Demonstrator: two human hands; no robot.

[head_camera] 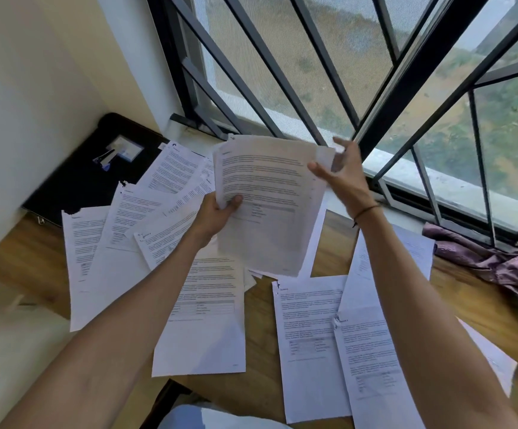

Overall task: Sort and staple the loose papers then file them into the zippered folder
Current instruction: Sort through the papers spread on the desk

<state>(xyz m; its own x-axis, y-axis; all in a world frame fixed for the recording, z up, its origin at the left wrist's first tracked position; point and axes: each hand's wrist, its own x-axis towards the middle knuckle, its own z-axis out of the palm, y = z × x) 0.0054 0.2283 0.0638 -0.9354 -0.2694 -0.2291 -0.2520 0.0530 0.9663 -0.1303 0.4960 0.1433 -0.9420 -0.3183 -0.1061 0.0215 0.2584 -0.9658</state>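
A: We've got the sheaf of printed pages (267, 205) lifted off the desk — left hand (217, 215) pinching its lower-left edge, thumb on the printed face, fingers behind. Raised like that, we judge, so the top sheet can be read and peeled away without disturbing the spread below.

B: And the right hand (344, 174)?

A: At the sheaf's two o'clock corner, thumb on the front and fingers fanned fairly wide behind it. It looks to be separating the top sheets; whether it truly pinches them we cannot tell, since motion blur softens the fingers.

B: Where's the rest?

A: Loose papers (202, 314) lie fanned over the wooden desk (257, 385), overlapping from nine o'clock round to four, probably laid out as sorting groups. The black zippered folder (87, 178) lies flat at ten o'clock against the wall, well apart from the hands, with a small stapler (104, 157) resting on top — we take it to be a stapler; it is small at this range.

B: Room to move?

A: Tight. Window grille (313, 88) from twelve to two, purple cloth (499, 261) at three, wall at nine. Bare wood shows only as a strip at six between the sheets. Any page set down will likely lap another.
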